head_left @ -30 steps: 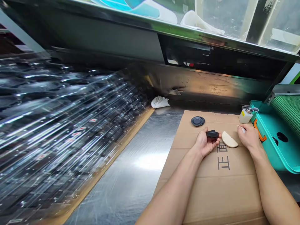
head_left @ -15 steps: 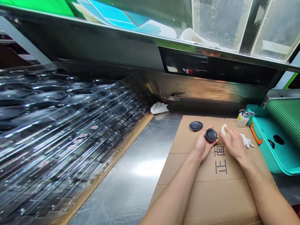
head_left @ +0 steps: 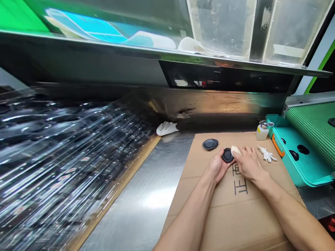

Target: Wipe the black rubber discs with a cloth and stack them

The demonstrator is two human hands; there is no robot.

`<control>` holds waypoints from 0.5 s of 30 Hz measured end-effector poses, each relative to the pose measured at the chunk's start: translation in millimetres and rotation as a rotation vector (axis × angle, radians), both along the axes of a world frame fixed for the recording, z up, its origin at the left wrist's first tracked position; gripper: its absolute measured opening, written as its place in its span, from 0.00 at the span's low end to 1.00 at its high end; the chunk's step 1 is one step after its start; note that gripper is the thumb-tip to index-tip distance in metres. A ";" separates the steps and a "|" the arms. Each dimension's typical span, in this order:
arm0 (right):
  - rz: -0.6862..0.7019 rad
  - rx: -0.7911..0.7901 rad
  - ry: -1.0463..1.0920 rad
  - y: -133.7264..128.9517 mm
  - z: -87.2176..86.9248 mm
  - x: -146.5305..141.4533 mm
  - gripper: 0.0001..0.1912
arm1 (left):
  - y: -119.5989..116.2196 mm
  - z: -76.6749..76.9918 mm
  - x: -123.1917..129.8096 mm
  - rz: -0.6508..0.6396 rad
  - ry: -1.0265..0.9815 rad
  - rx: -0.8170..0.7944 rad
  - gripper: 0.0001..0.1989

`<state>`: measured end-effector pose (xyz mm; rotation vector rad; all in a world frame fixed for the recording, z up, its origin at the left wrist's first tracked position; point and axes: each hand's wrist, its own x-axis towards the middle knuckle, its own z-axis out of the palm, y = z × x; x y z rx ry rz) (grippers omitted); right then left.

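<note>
My left hand point(head_left: 217, 165) holds a round black part point(head_left: 227, 155) over the cardboard sheet point(head_left: 209, 195). Pinched in my right hand point(head_left: 248, 161) is a small cream-coloured pad point(head_left: 236, 150), which meets the right edge of that part. Further left on the cardboard lie overlapping black parts point(head_left: 210, 144). To the right of my right hand rests a crumpled white glove point(head_left: 266, 154).
A white bottle point(head_left: 262, 132) stands beside a teal bin point(head_left: 311, 183) holding black parts. The green conveyor belt point(head_left: 314, 120) is at the right. Stacked clear trays point(head_left: 68, 164) fill the left side. Another white glove point(head_left: 166, 128) lies behind; a metal ledge point(head_left: 146, 52) crosses above.
My right hand has brought the cream pad left onto the black part in my left hand. The camera view has shifted, moving the surroundings left and slightly down in the picture.
</note>
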<state>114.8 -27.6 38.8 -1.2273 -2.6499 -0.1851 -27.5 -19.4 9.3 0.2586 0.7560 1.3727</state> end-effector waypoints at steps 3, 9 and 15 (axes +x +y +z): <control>0.044 0.016 -0.006 0.4 1.1 -1.1 0.20 | 0.3 -1.2 0.3 -0.008 0.048 -0.004 0.15; -0.239 -0.021 0.058 25.8 -9.9 14.5 0.15 | -1.6 4.7 -3.9 -0.095 0.021 -0.069 0.18; -0.237 -0.117 0.232 34.4 -30.2 23.7 0.14 | -5.5 11.4 -8.8 -0.131 -0.161 -0.026 0.23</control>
